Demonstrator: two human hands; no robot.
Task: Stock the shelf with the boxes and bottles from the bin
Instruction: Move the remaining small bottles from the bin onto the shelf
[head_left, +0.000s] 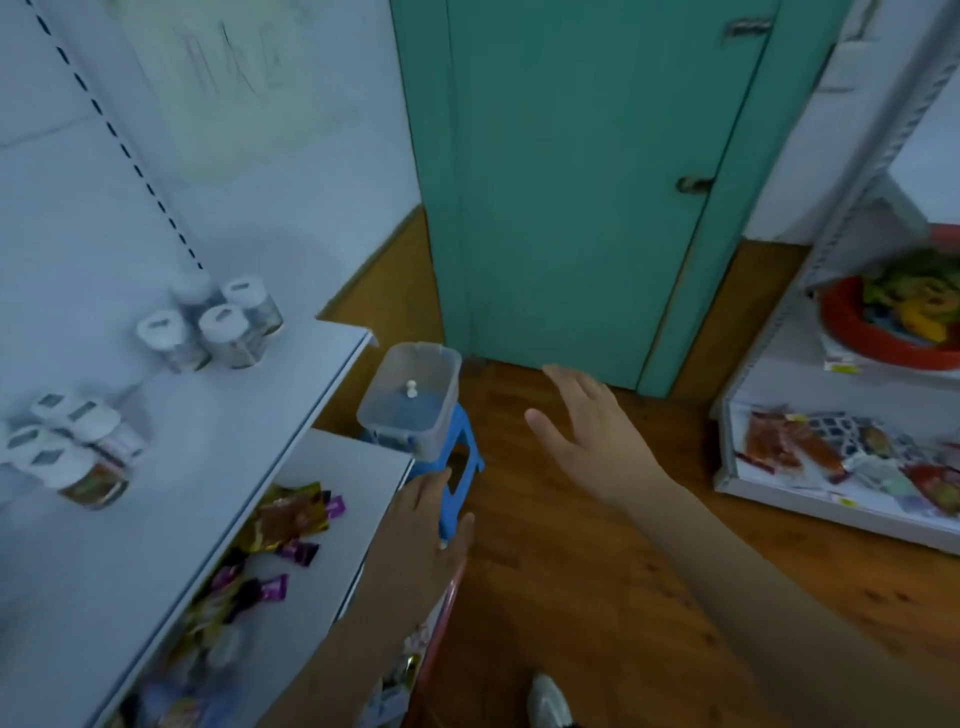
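Two hands, both bare and holding nothing: left hand (428, 512) with fingers extended near the blue stool (457, 483); right hand (582, 415) spread flat over the wooden floor. Clear bin (447, 374) sits on the stool, one small white bottle (412, 388) inside. White-capped bottles (213, 327) stand on the shelf (234, 415); labels too blurred to read.

No legible text or labels

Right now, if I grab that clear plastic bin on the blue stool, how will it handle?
The bin looks nearly empty, one small white item inside, so it is probably light. Its thin clear walls may flex. It overhangs the narrow stool, so a sideways push could tip it off.
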